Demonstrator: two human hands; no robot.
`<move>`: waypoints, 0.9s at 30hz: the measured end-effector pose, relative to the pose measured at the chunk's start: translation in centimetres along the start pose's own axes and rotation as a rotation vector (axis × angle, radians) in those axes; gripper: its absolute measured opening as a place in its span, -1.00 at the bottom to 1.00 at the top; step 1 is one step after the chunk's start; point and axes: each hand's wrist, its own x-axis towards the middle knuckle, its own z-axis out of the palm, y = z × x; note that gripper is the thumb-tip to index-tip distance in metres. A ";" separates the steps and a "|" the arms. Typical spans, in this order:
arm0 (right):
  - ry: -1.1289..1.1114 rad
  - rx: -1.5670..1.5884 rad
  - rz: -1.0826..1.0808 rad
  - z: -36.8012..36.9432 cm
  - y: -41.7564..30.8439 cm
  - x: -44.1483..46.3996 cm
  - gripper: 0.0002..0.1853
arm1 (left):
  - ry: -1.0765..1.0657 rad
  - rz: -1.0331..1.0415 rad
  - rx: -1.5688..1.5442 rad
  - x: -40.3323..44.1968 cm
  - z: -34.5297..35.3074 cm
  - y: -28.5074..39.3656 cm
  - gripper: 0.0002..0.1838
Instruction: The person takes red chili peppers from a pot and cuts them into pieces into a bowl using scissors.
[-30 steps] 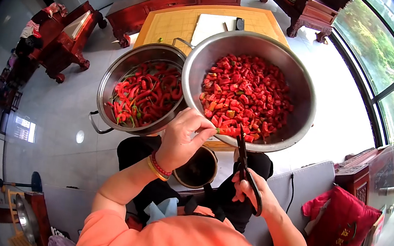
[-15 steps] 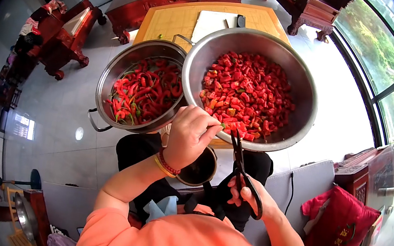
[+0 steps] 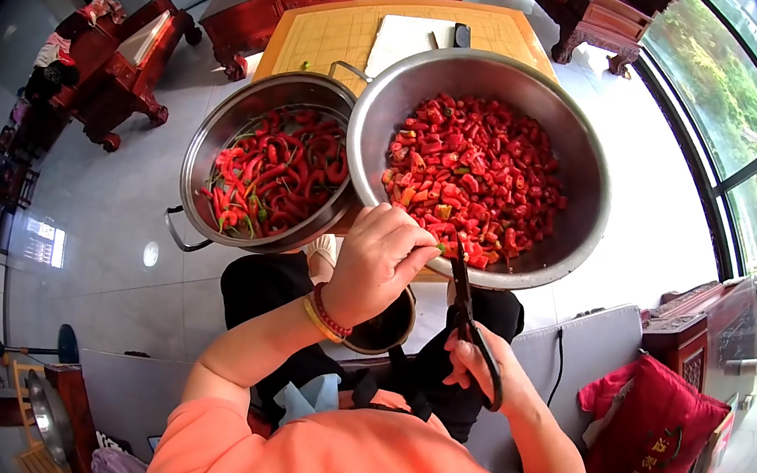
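My left hand [image 3: 379,261], with beaded bracelets at the wrist, pinches a chili pepper [image 3: 441,247] at the near rim of a wide steel basin [image 3: 587,198]. Only a small green tip of that pepper shows past the fingers. Black scissors [image 3: 463,292] are in my right hand [image 3: 480,359], their blades pointing up beside the pepper and looking nearly closed. Cut red chili pieces [image 3: 483,183] cover the basin's bottom. Left of it, a steel pot [image 3: 201,144] holds whole red chilies [image 3: 282,165], some with green stems.
Both vessels stand on a wooden table [image 3: 330,31], with a white board [image 3: 406,39] behind the basin. A dark bucket [image 3: 400,322] sits between my knees. To the right are a grey bench [image 3: 526,354] and a red cushion [image 3: 655,435].
The scissor blades have come closer together. My left hand and the pepper have shifted slightly to the right, nearer the blades.
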 end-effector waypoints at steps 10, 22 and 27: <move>0.053 0.121 -0.012 0.0 0.5 0.3 -0.66 | -0.052 -0.542 -0.802 -1.1 -1.3 -1.6 -0.92; 0.043 0.090 -0.042 0.0 1.1 0.3 -0.65 | -0.066 -0.710 -1.098 -2.4 -2.7 -1.5 -0.90; 0.054 0.127 -0.071 -0.1 1.4 0.2 -0.67 | -0.228 -0.518 -0.489 -3.8 -3.8 -1.2 -0.94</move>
